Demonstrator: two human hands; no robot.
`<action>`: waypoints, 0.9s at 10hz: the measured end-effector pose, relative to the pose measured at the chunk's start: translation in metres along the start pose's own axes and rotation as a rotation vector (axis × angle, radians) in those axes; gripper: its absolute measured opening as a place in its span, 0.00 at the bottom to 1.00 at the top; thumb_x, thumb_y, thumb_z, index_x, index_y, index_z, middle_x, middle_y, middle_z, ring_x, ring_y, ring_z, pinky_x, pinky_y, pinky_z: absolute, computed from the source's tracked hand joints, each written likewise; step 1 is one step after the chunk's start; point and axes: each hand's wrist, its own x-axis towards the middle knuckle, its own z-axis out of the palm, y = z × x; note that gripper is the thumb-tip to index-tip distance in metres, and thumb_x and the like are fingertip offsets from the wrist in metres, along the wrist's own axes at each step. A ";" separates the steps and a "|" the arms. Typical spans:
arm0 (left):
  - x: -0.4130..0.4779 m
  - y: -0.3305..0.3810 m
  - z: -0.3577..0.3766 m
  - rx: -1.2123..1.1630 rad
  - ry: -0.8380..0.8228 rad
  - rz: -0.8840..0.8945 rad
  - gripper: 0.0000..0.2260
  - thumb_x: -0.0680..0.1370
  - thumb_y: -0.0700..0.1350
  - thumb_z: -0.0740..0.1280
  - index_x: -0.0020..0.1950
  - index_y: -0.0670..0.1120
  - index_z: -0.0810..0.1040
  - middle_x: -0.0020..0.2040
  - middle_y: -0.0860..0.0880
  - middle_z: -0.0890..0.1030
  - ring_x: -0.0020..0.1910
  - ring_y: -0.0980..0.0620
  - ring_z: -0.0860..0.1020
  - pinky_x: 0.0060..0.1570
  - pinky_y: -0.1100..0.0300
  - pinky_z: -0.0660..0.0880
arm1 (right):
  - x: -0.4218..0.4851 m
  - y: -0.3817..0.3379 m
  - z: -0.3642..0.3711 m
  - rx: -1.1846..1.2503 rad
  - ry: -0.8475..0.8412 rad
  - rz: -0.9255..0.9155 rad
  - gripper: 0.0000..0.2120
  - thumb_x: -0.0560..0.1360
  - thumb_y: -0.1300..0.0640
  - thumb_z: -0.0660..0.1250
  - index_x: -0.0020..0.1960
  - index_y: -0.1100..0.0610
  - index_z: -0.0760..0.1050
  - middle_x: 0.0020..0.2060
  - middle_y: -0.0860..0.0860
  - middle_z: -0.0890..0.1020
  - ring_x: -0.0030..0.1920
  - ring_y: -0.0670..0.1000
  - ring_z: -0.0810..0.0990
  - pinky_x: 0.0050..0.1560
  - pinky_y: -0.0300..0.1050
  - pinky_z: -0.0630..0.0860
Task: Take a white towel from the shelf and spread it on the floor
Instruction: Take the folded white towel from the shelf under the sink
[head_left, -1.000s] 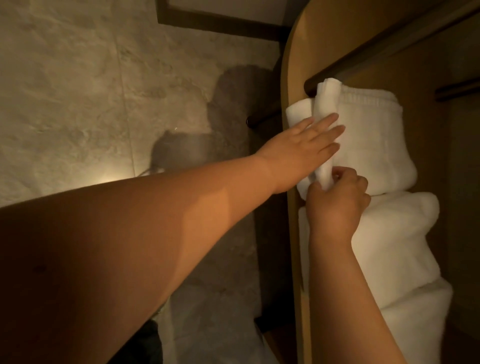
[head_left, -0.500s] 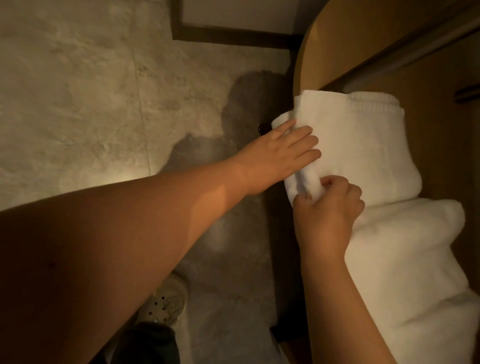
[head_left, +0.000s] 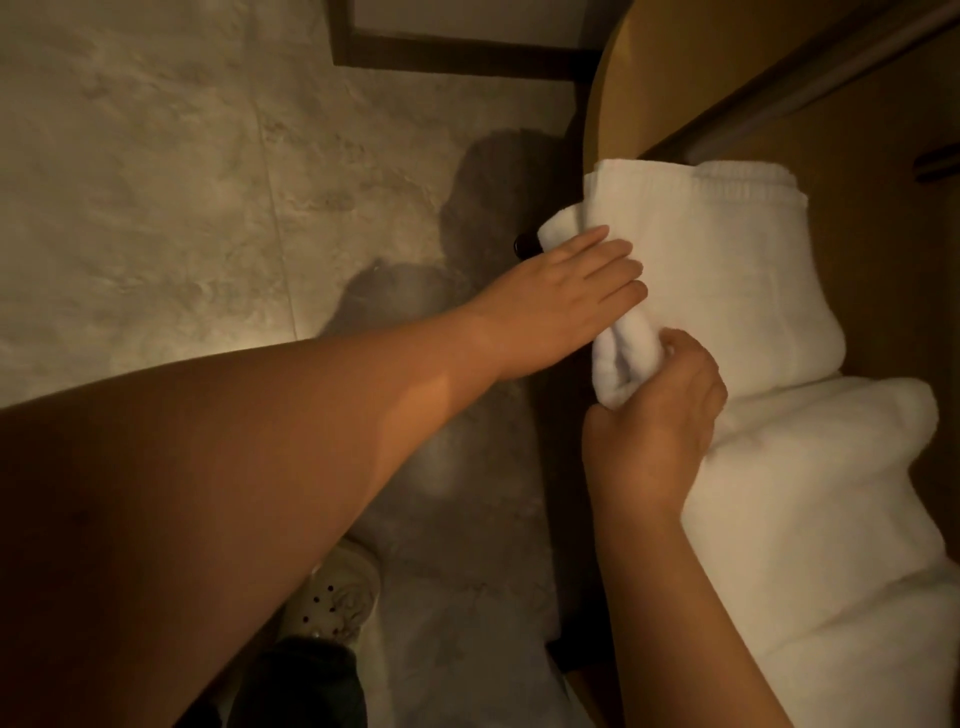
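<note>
Terry cloth, wood, stone-look tile

White towel (head_left: 717, 270) under the left hand (head_left: 566, 296) & pinched by the right hand (head_left: 660, 410): soft matt terry, ribbed hem at far edge. Towels below it (head_left: 810, 519): same fluffy pile. Shelf (head_left: 649, 78) beyond hands: smooth wood, satin finish. Floor (head_left: 182, 182) left of hands: mottled stone-look tile, slight sheen. Shoe (head_left: 337, 603): pale, perforated, prob. plastic.

The lower towels (head_left: 831, 545) ran off the right and bottom edges. The right hand (head_left: 654, 415) hid part of the white towel (head_left: 701, 270); the shoe (head_left: 337, 597) lay half under the left forearm.
</note>
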 end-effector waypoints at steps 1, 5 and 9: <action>-0.004 -0.005 -0.016 -0.115 -0.012 -0.032 0.15 0.77 0.38 0.60 0.62 0.38 0.76 0.58 0.39 0.80 0.61 0.40 0.77 0.68 0.47 0.64 | -0.006 -0.002 -0.014 0.114 0.001 0.003 0.30 0.67 0.65 0.71 0.67 0.59 0.66 0.59 0.56 0.74 0.60 0.57 0.74 0.59 0.56 0.75; -0.071 -0.038 -0.185 -0.242 -0.058 -0.185 0.17 0.73 0.43 0.71 0.60 0.38 0.76 0.52 0.38 0.82 0.50 0.40 0.81 0.55 0.47 0.76 | -0.031 -0.088 -0.115 0.448 -0.235 -0.144 0.28 0.70 0.54 0.74 0.66 0.54 0.68 0.58 0.48 0.75 0.56 0.46 0.74 0.55 0.39 0.72; -0.170 -0.052 -0.543 -0.310 -0.185 -0.525 0.27 0.72 0.60 0.68 0.65 0.45 0.74 0.56 0.47 0.81 0.54 0.48 0.77 0.56 0.64 0.63 | -0.077 -0.274 -0.361 0.545 -0.481 -0.526 0.29 0.67 0.51 0.73 0.56 0.25 0.64 0.53 0.22 0.71 0.53 0.26 0.70 0.48 0.20 0.66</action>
